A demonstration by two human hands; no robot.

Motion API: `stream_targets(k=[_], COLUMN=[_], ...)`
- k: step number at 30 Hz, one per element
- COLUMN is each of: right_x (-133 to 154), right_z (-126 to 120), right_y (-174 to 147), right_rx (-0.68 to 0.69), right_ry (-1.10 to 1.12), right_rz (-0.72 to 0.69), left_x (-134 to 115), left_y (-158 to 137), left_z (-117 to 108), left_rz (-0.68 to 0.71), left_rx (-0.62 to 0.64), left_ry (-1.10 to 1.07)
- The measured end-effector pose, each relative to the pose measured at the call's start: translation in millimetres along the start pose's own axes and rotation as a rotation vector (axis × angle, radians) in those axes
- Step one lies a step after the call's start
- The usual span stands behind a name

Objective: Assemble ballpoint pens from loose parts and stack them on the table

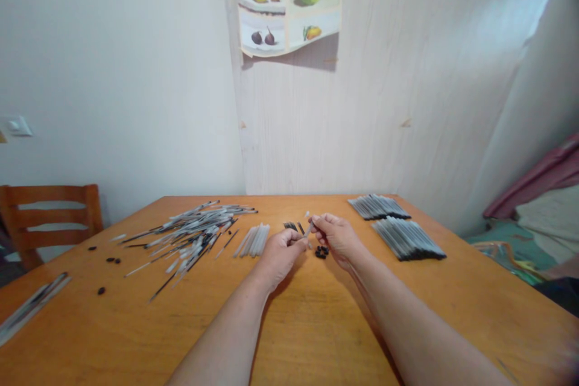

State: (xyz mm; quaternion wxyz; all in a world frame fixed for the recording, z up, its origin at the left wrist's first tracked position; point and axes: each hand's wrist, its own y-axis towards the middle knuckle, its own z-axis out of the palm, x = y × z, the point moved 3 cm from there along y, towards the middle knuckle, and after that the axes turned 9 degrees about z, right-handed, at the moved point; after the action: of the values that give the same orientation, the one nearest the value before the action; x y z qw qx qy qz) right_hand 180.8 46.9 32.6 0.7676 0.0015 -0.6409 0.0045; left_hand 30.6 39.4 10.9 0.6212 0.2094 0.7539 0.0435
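- Left hand (284, 251) and right hand (337, 237): fingertips pinching opposite ends of a pale tube (308, 230).
- Apparent step: two-handed tube work; next move calls for steady alignment.
- Near: black pieces (322, 251).
- Outward: loose pile (199, 226), left; bundles (407, 239), right.

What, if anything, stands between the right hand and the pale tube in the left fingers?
Nothing visible: the right hand is at the far end of the pale tube. The small black pieces lie on the table nearer the wearer, out of that line.
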Motion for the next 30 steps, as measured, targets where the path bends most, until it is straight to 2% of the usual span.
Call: stream_targets(k=[5,9,24,27,30], right_x=[2.6,0.4,-7.4,-6.1,-4.2], right_z=[-3.8,-2.0,2.3,1.2,-1.5], right_y=[-0.2,0.0,3.7,3.8,4.1], right_rx=[0.004,0.019,-0.031,-0.044,-0.052], right_ry=[0.025,0.049,0.049,0.049,0.039], right_rz=[-0.014,0.012,0.041,0.036,0.016], left_x=[-2.8,-1.4,1.9,0.3,-1.2], left_y=[-5.1,-4.8,0.9,0.0,-2.1], left_z=[2.4,1.2,-0.7,0.1,0.7], left_rz=[-0.159,-0.136,0.076,0.054,-0.054], left_rx=[0.136,0.131,-0.067,-0.059,0.001], left_ry=[-0.225,-0.240,0.243,0.150,-0.051])
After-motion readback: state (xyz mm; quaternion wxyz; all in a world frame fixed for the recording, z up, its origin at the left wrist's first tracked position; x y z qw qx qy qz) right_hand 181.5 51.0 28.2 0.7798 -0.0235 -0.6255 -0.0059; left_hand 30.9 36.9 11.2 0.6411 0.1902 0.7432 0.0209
